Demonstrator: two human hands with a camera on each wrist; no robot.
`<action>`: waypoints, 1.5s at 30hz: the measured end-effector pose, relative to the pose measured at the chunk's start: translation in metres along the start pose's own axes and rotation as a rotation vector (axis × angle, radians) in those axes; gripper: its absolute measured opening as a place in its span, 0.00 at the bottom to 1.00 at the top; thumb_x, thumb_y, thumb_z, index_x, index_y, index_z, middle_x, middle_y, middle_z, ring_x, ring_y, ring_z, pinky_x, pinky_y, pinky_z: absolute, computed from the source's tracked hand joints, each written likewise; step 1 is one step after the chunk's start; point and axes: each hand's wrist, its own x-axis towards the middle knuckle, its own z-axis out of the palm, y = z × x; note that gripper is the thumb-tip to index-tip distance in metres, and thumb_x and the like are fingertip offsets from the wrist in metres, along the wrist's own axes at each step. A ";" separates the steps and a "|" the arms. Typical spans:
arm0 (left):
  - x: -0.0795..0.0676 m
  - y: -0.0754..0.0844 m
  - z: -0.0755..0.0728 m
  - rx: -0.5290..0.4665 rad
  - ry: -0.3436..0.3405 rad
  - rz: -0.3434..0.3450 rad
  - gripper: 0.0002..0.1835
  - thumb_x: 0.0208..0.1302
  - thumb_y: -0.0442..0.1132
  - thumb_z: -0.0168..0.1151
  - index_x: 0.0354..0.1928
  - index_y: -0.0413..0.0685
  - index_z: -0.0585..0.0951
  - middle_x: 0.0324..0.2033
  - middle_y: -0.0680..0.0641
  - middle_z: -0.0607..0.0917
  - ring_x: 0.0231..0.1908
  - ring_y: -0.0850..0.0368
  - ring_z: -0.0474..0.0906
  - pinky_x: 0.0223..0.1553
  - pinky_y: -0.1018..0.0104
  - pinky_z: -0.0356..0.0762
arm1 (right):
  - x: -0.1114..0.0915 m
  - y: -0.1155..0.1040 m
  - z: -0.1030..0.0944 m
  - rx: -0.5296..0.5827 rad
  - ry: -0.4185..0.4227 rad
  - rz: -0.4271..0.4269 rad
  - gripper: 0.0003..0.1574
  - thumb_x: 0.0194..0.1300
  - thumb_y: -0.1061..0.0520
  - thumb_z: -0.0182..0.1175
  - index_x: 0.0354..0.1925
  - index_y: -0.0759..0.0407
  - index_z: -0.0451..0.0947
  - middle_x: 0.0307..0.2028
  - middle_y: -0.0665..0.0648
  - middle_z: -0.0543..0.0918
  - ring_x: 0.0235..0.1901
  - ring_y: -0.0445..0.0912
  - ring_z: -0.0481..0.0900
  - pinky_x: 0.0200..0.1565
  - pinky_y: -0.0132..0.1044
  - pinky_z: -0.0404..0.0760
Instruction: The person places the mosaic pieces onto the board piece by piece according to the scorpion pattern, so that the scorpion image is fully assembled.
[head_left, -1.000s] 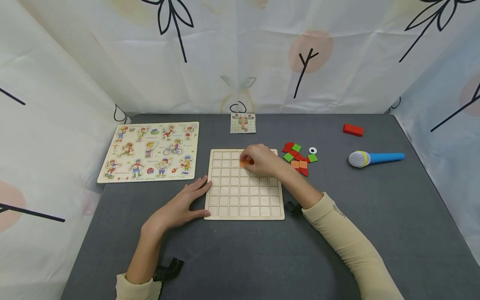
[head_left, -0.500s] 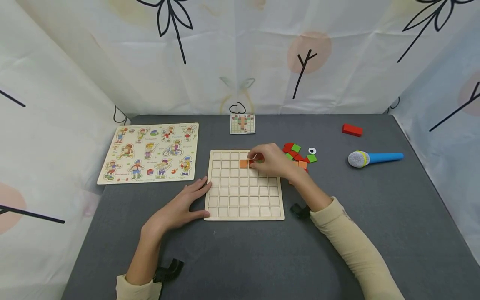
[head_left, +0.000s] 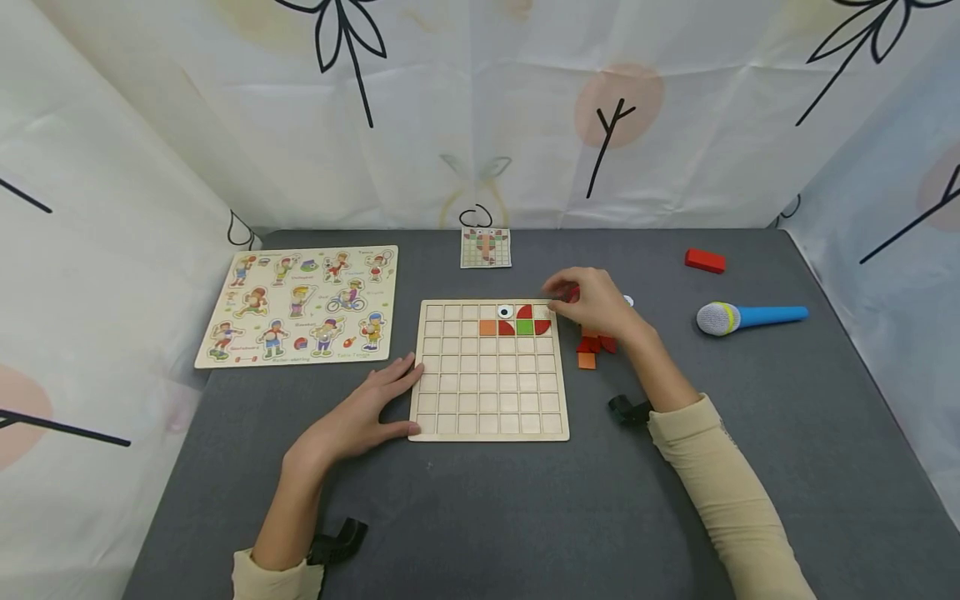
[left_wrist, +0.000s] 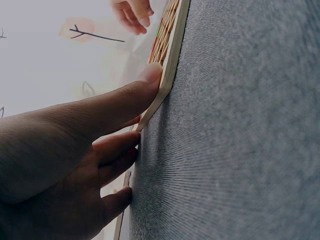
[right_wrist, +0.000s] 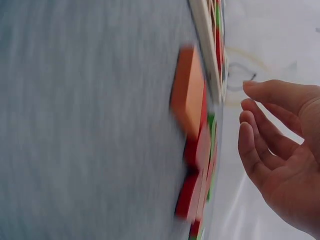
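A square wooden grid board [head_left: 487,379] lies in the middle of the table. Along its left edge rests my left hand [head_left: 360,412], fingers spread; the left wrist view shows the thumb [left_wrist: 151,73] at its corner. Toward the upper right of the grid sit an orange square tile [head_left: 487,327], a white eye disc [head_left: 505,312], a green square tile [head_left: 524,327] and several red curved tiles [head_left: 542,327]. My right hand [head_left: 596,300] hovers by the top right corner, partly hiding a pile of loose tiles [head_left: 592,343]. Nothing shows between its loosely bent fingers [right_wrist: 247,142].
A small pattern card [head_left: 485,248] lies behind the board. To the left is a picture puzzle board [head_left: 300,304]. On the right are a toy microphone [head_left: 753,317] and a red block [head_left: 705,260]. A printed white curtain [head_left: 480,108] hangs around the table.
My right hand has moved right, from over the orange tile to beyond the board's top right corner. The eye disc, green tile and red tiles are uncovered. My left hand stays put.
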 end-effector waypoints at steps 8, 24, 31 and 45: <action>0.001 0.031 -0.013 0.017 -0.050 -0.096 0.50 0.67 0.46 0.78 0.85 0.43 0.62 0.87 0.36 0.55 0.86 0.29 0.51 0.83 0.24 0.46 | 0.001 0.030 -0.019 -0.080 0.026 0.064 0.17 0.73 0.66 0.67 0.58 0.68 0.86 0.51 0.70 0.90 0.49 0.61 0.87 0.49 0.52 0.86; 0.002 0.012 -0.007 -0.016 -0.005 -0.024 0.51 0.66 0.55 0.77 0.85 0.50 0.63 0.87 0.38 0.57 0.85 0.29 0.52 0.81 0.21 0.47 | 0.010 0.045 -0.029 -0.135 -0.025 0.088 0.15 0.74 0.62 0.67 0.55 0.67 0.88 0.51 0.70 0.90 0.51 0.61 0.85 0.54 0.57 0.85; 0.002 -0.007 0.002 0.009 -0.005 -0.029 0.52 0.67 0.59 0.76 0.86 0.57 0.62 0.88 0.44 0.55 0.87 0.37 0.51 0.83 0.26 0.48 | 0.013 0.046 -0.030 -0.144 -0.058 0.101 0.17 0.73 0.61 0.69 0.56 0.68 0.87 0.53 0.70 0.90 0.52 0.62 0.85 0.54 0.57 0.86; 0.002 -0.007 0.002 0.000 -0.002 -0.007 0.53 0.66 0.60 0.76 0.86 0.54 0.62 0.88 0.42 0.56 0.86 0.32 0.52 0.81 0.22 0.49 | 0.013 0.041 -0.029 -0.162 -0.038 0.106 0.19 0.71 0.62 0.66 0.57 0.69 0.87 0.52 0.72 0.89 0.52 0.63 0.85 0.56 0.59 0.86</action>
